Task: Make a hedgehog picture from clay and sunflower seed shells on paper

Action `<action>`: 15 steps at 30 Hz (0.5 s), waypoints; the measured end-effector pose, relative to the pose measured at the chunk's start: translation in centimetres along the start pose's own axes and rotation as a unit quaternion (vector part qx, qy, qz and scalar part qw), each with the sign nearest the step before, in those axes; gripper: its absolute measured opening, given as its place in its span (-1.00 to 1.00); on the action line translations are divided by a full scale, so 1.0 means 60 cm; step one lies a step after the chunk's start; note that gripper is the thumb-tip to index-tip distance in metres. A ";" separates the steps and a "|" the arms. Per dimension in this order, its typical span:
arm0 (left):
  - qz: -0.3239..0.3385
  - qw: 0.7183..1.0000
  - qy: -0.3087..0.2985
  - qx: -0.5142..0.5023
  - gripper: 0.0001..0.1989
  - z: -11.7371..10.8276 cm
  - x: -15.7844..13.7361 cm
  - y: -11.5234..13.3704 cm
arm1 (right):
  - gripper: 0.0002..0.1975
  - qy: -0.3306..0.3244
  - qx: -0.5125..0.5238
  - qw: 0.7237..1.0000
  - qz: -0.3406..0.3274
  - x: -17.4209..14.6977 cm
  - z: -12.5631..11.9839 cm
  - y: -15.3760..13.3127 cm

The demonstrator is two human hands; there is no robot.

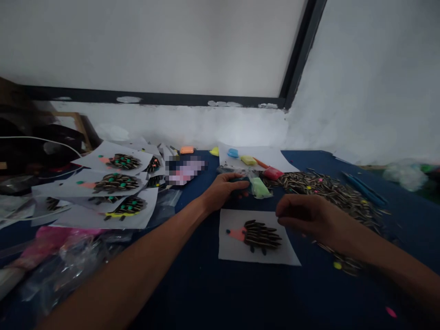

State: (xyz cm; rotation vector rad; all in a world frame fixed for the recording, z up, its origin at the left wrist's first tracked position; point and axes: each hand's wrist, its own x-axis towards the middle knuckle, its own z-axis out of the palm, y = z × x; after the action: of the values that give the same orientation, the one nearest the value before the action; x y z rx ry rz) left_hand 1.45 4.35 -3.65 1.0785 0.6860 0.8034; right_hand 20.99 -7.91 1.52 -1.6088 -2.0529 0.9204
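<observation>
My left hand (223,189) is closed around a dark green lump or packet (245,179), which looks like modelling clay and is partly hidden by the fingers. Touching or just beside it lies a light green clay packet (260,188) in clear wrap. Below both hands, a white sheet (228,250) carries a hedgehog figure with a pink clay snout (237,233), a dark nose and a body of striped sunflower seeds (263,236). Over the sheet's upper right corner hovers my right hand (305,215), its thumb and fingers curled into a pinch; whatever is between them is too small to see.
Loose sunflower seeds (323,188) form a wide pile at right, with a blue pen-like object (364,188) beside it. Finished hedgehog sheets (113,181) are stacked at left, above crumpled plastic bags (72,261). Clay packets, including an orange one (187,150), lie along the back wall.
</observation>
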 end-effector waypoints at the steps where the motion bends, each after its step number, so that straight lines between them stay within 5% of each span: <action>1: 0.002 1.000 -0.001 0.003 -0.81 -0.001 0.000 -0.001 | -0.78 -0.003 0.007 1.000 -0.005 0.001 0.000 0.002; 10: 0.004 1.000 -0.009 0.006 -0.83 -0.003 0.001 -0.003 | -0.65 -0.013 -0.010 1.000 0.017 0.000 0.001 0.007; 15: 0.009 1.000 -0.016 0.006 -0.77 -0.006 0.004 -0.006 | -0.74 -0.034 -0.009 0.999 0.006 -0.001 0.001 0.007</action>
State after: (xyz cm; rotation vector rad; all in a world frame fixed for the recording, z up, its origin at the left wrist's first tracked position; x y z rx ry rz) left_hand 1.35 4.61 -4.13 1.1072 0.6563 0.7971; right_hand 21.28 -7.89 1.20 -1.6221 -2.1051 0.9764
